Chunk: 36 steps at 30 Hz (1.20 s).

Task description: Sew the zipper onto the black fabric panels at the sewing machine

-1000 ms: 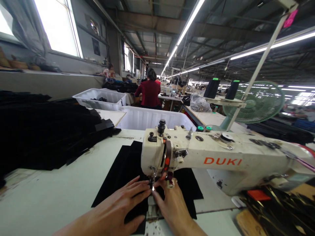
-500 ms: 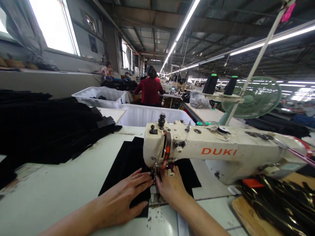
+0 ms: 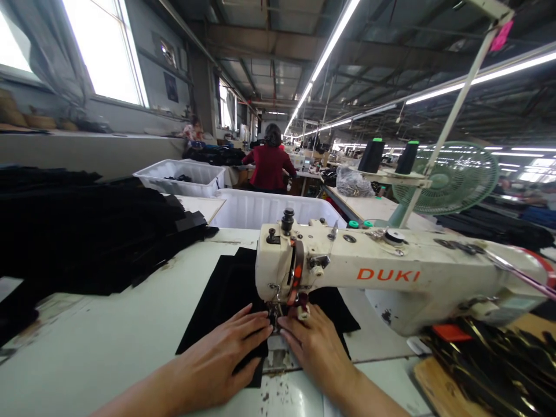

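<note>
A cream sewing machine (image 3: 382,272) marked DUKI stands on the pale table (image 3: 99,341). A black fabric piece (image 3: 226,292) lies flat under its needle. My left hand (image 3: 221,359) rests palm down on the cloth, fingers spread, fingertips close to the presser foot (image 3: 274,311). My right hand (image 3: 315,344) presses the cloth flat just right of the needle, fingers pointing at the foot. Neither hand grips anything.
A large heap of black fabric (image 3: 82,231) covers the table's left side. Two white bins (image 3: 269,208) stand behind the machine. A green fan (image 3: 452,179) and thread cones (image 3: 373,155) are at the right. A person in red (image 3: 270,165) sits further back. Dark shiny material (image 3: 490,359) lies at lower right.
Both hands stay at the needle. My right hand has flattened beside the foot, and the view has shifted slightly.
</note>
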Motion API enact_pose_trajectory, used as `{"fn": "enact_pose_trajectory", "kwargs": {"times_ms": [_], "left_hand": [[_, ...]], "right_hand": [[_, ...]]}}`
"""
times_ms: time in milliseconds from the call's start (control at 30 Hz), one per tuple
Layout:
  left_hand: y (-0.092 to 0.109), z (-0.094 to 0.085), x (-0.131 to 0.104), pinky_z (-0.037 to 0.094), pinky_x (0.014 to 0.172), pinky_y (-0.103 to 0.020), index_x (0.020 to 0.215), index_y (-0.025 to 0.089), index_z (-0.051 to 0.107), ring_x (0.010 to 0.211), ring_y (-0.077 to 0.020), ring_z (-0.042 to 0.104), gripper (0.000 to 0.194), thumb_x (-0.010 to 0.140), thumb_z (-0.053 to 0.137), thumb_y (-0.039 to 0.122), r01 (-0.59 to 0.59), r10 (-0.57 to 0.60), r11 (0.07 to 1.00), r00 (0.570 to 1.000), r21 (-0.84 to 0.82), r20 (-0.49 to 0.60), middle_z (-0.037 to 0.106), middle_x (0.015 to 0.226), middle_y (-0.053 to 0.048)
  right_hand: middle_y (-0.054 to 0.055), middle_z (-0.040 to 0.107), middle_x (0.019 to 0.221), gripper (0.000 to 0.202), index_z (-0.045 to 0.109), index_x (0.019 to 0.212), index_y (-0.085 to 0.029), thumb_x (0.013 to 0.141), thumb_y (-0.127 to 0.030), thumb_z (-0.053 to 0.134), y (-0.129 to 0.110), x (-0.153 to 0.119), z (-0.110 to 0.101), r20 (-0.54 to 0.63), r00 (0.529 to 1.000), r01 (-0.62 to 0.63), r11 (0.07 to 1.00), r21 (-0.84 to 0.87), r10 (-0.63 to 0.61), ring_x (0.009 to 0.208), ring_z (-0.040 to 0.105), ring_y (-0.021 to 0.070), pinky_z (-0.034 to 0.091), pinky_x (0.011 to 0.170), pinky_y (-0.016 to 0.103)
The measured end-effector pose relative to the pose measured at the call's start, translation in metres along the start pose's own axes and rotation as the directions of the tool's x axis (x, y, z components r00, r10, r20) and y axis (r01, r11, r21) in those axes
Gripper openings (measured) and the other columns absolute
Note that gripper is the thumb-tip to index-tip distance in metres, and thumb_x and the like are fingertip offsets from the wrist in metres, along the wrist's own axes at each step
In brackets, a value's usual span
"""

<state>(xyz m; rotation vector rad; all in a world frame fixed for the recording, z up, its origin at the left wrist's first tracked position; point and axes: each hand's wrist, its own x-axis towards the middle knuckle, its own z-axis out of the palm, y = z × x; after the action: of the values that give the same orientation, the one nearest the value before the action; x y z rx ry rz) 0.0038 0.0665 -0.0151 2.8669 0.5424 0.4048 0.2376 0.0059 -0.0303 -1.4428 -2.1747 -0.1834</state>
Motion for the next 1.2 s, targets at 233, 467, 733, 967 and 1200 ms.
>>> {"fn": "enact_pose_trajectory", "kwargs": {"times_ms": [233,467,733,967,1200], "left_hand": [[-0.003,0.001,0.000,0.033,0.114,-0.046,0.140,0.024,0.056,0.134,-0.0271,0.046,0.050,0.092,0.052,0.015,0.095,-0.102,0.989,0.993,-0.113,-0.055,0.053,0.143,-0.004],[-0.018,0.013,-0.010,0.036,0.112,-0.049,0.144,0.033,0.050,0.139,-0.0275,0.038,0.043,0.102,0.045,0.026,0.191,-0.196,0.964,0.981,-0.187,-0.006,0.048,0.148,0.000],[-0.002,0.002,0.000,0.028,0.117,-0.040,0.146,0.031,0.048,0.133,-0.0259,0.049,0.065,0.085,0.059,0.011,0.006,-0.008,0.999,0.999,-0.052,-0.034,0.050,0.146,0.001],[-0.008,0.005,0.002,0.027,0.117,-0.038,0.147,0.028,0.046,0.132,-0.0247,0.050,0.066,0.085,0.056,0.010,-0.033,0.035,0.998,0.998,0.051,-0.052,0.050,0.146,-0.001],[-0.006,0.000,0.005,0.026,0.118,-0.042,0.142,0.028,0.053,0.131,-0.0256,0.051,0.062,0.083,0.055,0.009,0.032,-0.036,0.999,0.996,-0.041,-0.082,0.052,0.144,0.000]], "right_hand": [[0.002,0.071,0.096,0.011,0.070,0.091,-0.022,0.087,-0.012,0.069,0.003,0.014,0.016,0.029,0.997,0.078,0.997,0.014,-0.078,0.091,0.066,0.0200,0.051,0.083,0.029],[0.004,0.070,0.099,0.011,0.065,0.088,-0.021,0.092,-0.012,0.059,0.006,0.013,0.017,0.043,0.993,0.106,0.994,0.012,-0.107,0.090,0.066,0.0196,0.050,0.082,0.030],[0.003,0.071,0.096,0.009,0.065,0.086,-0.021,0.089,-0.012,0.063,0.003,0.014,0.018,0.034,0.997,0.071,0.997,0.007,-0.071,0.090,0.065,0.0206,0.051,0.081,0.030],[0.004,0.070,0.098,0.011,0.064,0.091,-0.021,0.087,-0.011,0.066,0.004,0.016,0.024,-0.018,0.999,0.041,0.999,-0.014,-0.041,0.091,0.066,0.0233,0.052,0.081,0.033],[0.003,0.072,0.101,0.018,0.067,0.098,-0.023,0.087,-0.009,0.066,0.004,0.015,0.021,-0.029,0.998,0.056,0.998,0.015,-0.055,0.095,0.066,0.0234,0.051,0.087,0.034]]}}
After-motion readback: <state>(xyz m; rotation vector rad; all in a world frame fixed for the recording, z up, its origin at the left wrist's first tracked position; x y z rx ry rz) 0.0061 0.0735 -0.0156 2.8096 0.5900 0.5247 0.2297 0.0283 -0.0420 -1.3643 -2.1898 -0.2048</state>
